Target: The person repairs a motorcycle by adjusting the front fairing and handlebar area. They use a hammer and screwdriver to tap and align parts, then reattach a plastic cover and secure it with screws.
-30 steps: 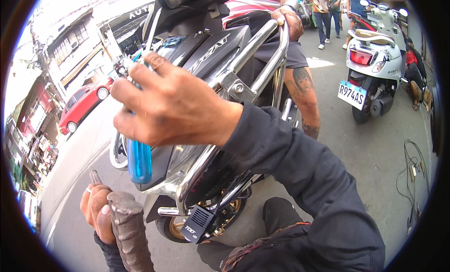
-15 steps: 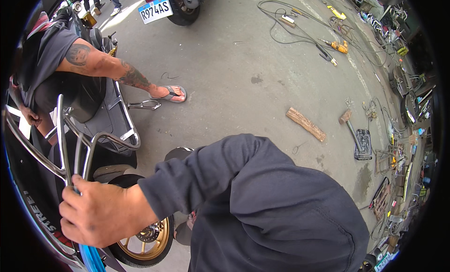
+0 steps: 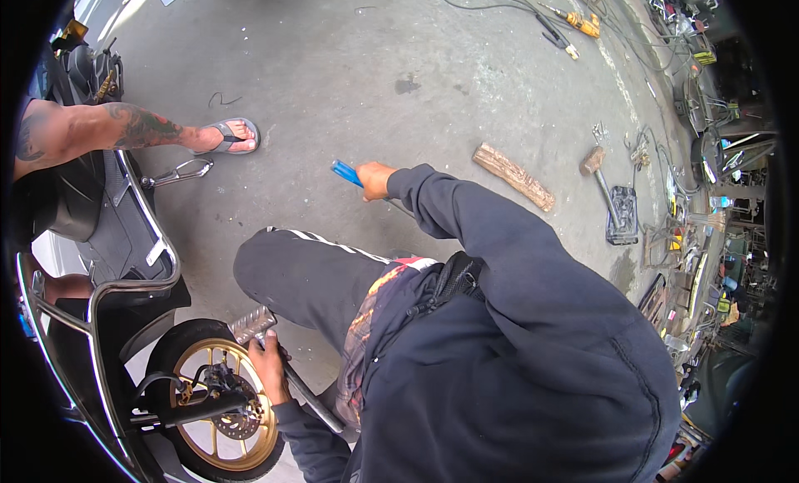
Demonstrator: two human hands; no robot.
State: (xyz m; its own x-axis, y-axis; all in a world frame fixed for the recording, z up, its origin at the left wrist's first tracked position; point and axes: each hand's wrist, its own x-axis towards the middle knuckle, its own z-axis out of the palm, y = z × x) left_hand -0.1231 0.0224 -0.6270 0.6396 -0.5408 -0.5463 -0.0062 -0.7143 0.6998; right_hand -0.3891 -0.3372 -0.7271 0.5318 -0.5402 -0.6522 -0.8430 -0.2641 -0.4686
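My right hand [image 3: 376, 181] reaches out over the concrete floor, closed around a screwdriver [image 3: 346, 172] with a clear blue handle. Its metal shaft shows just behind the wrist; the tip is hidden by the sleeve. Lower left, my left hand [image 3: 268, 368] grips a hammer [image 3: 252, 324] with a ridged steel head, close under the head, its metal handle slanting down toward my leg. Right beside that hand is a motorcycle wheel [image 3: 265, 433] with gold spokes and a brake disc. A bent chrome guard [image 3: 93, 325] runs along the motorcycle's body at the left.
Another person's tattooed leg [image 3: 125, 126] rests a sandalled foot [image 3: 237, 137] on the floor. A wood piece [image 3: 513, 176] and a mallet [image 3: 593, 161] lie to the right, near a black tray [image 3: 622, 216]. Farther off are a yellow drill [image 3: 583, 23], cables and cluttered tools.
My right hand has left the chrome guard and swung right over the floor with the screwdriver. My left hand with the hammer has come into view. The whole view has shifted.
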